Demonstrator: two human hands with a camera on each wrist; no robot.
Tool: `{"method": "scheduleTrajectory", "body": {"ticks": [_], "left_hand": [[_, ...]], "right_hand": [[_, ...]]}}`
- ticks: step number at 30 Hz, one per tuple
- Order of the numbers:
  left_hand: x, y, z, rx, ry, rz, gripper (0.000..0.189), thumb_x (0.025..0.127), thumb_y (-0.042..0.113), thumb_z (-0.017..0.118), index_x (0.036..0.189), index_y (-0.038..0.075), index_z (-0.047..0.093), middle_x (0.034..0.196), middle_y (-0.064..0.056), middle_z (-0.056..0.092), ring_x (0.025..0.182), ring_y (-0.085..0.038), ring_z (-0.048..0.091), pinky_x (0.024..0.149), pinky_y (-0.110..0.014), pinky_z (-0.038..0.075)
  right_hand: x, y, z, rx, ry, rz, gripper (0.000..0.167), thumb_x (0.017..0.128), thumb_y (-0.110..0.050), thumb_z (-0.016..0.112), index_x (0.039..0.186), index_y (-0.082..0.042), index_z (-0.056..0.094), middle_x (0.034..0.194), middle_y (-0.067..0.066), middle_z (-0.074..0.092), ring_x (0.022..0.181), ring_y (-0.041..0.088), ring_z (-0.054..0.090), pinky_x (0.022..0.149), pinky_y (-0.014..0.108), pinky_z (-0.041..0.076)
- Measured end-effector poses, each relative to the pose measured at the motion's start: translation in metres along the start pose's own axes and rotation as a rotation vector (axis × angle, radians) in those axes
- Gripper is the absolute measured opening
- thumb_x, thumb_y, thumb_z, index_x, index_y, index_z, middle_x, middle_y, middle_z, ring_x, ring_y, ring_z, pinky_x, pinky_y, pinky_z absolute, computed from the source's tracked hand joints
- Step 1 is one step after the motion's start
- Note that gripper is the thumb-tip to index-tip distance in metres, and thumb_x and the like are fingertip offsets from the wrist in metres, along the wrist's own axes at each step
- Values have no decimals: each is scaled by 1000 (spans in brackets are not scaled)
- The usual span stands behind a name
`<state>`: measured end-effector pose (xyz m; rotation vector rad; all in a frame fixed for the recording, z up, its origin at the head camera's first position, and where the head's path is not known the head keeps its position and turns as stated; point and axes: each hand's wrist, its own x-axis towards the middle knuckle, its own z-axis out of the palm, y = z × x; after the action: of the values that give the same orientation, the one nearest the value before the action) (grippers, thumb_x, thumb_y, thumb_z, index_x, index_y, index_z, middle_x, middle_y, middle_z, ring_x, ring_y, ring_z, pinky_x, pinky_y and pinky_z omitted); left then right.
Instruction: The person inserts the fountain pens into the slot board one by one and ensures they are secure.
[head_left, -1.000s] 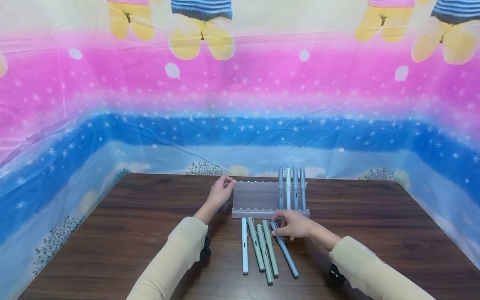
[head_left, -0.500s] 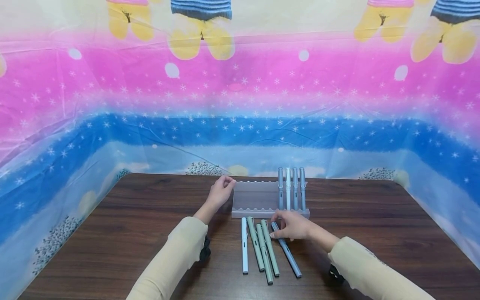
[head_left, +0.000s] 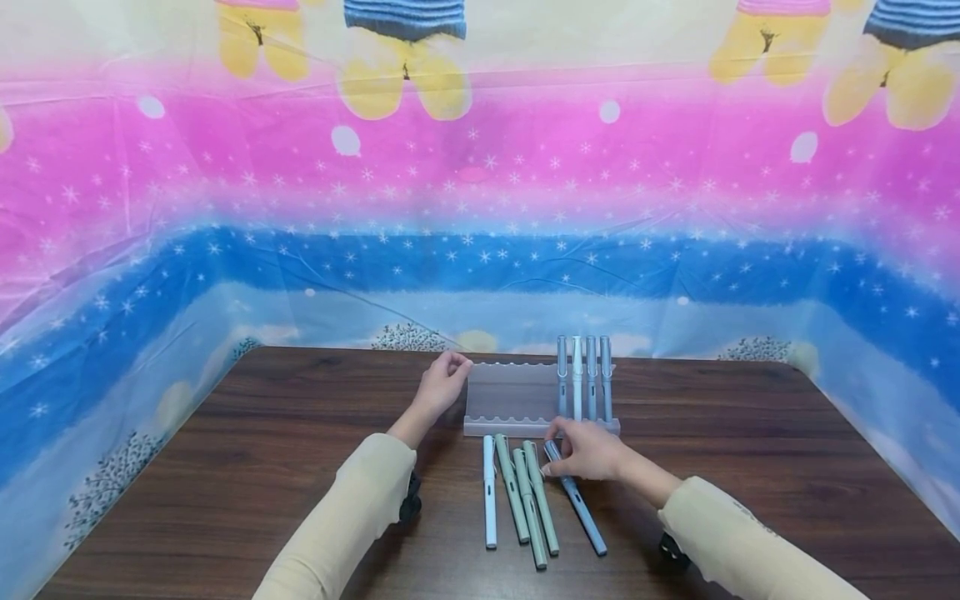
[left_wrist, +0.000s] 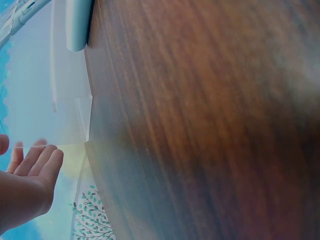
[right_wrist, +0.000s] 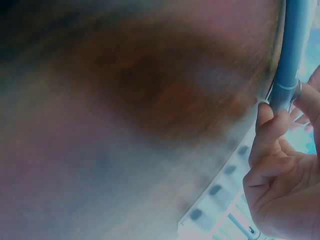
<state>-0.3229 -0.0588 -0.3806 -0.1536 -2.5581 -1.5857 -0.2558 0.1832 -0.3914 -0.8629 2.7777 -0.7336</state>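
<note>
My left hand (head_left: pixel 441 385) holds the left edge of a clear acrylic pen rack (head_left: pixel 510 427). In the left wrist view, that hand's fingertips overlap the rack's transparent side. Several capped pens (head_left: pixel 577 379) stand in the rack's right part. My right hand (head_left: pixel 588 450), just in front of the rack, pinches the cap end of a blue-grey fountain pen (head_left: pixel 583 517). That pen slants toward the front right; whether its far end touches the table is unclear. In the right wrist view, fingers and thumb close around the blue-grey pen (right_wrist: pixel 294 45) near its clip.
Left of the held pen, a pale blue pen (head_left: pixel 490 500) and several green pens (head_left: pixel 512 496) lie on the dark wooden table (head_left: pixel 300 467). A printed cloth (head_left: pixel 480 258) hangs behind the table and along its sides.
The blue-grey pen's lower end has swung slightly to the right in my right hand's grip. My left hand and the rack stay in place.
</note>
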Motion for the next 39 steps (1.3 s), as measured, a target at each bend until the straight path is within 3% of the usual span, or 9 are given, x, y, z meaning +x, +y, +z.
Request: {"method": "scheduleTrajectory", "body": {"ticks": [20, 39], "left_hand": [[1, 0, 0, -16, -8, -19, 21, 92, 22, 47, 101, 3, 52, 106, -16, 56, 102, -29, 50, 85, -41, 40], [1, 1, -2, -4, -6, -5, 21, 92, 20, 47, 100, 2, 51, 106, -16, 56, 102, -30, 50, 85, -41, 40]], "right_hand": [[5, -1, -29, 47, 215, -39, 34, 80, -25, 65, 105, -8, 50, 66, -7, 53, 47, 9, 46, 43, 26, 39], [21, -8, -53, 26, 458, 42, 37, 79, -27, 66, 108, -11, 50, 72, -1, 56, 47, 11, 48, 42, 29, 39]]}}
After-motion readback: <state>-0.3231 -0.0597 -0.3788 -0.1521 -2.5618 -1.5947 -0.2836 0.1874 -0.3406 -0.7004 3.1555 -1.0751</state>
